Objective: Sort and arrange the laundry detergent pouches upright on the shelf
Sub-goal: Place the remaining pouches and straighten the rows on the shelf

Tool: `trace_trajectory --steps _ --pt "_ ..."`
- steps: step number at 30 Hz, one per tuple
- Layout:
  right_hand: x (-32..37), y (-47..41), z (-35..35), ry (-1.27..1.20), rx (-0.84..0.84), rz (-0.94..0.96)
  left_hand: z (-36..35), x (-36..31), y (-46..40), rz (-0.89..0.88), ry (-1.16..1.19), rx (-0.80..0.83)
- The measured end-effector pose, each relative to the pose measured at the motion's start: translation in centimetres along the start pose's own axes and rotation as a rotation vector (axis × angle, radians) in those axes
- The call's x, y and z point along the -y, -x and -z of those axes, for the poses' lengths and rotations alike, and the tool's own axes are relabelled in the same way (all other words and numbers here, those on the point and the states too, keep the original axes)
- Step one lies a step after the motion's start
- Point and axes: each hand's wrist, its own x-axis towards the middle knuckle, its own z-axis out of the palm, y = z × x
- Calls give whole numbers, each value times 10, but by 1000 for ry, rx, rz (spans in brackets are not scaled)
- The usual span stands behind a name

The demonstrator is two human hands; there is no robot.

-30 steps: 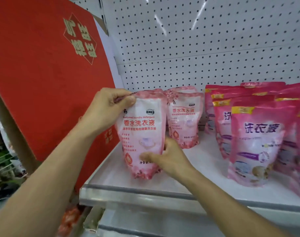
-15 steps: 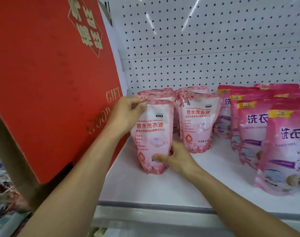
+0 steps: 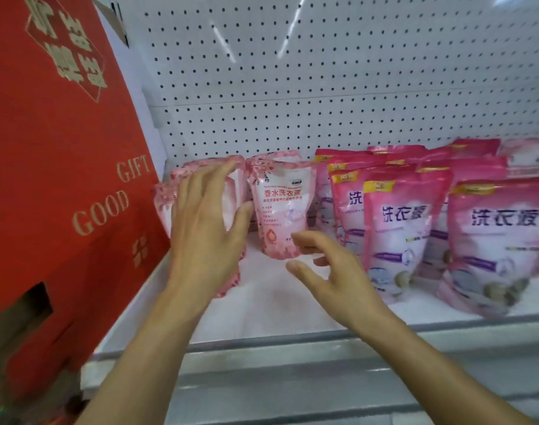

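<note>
Pale pink-and-white detergent pouches stand upright at the shelf's (image 3: 262,308) left end. My left hand (image 3: 206,228) hovers with fingers spread in front of the leftmost pale pouch (image 3: 163,207), hiding most of it. A second pale pouch (image 3: 280,213) stands just to its right. My right hand (image 3: 329,271) is open with curled fingers, near that pouch's lower right corner, holding nothing. Several darker pink pouches (image 3: 397,237) stand upright in rows to the right, the nearest one (image 3: 501,246) at the far right.
A large red gift box (image 3: 56,179) stands against the shelf's left end, close to my left hand. White pegboard (image 3: 323,87) forms the back wall. The shelf's metal front edge (image 3: 323,342) runs below my forearms.
Both hands have let go of the leftmost pale pouch, which now stands on its own. My left hand opened in front of it and my right hand drew back to the right.
</note>
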Motion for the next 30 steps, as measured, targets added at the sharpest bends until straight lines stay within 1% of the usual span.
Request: trace_trajectory --steps 3,6,10,13,18,24,30 --pt "-12 36 49 28 -106 4 -28 -49 37 100 212 81" --pt "-30 75 104 40 -147 -50 -60 -98 70 142 322 191" --pt "-52 122 174 31 -183 -153 -91 -160 99 175 387 271" --pt "-65 155 218 30 -200 -209 -107 -203 117 148 403 319" --pt "-81 198 283 53 -180 -274 -130 -264 144 115 445 402" --pt "-102 210 351 124 -215 -320 -164 -317 147 104 545 525" --pt "-133 188 400 182 -217 -308 -216 -354 122 80 620 562"
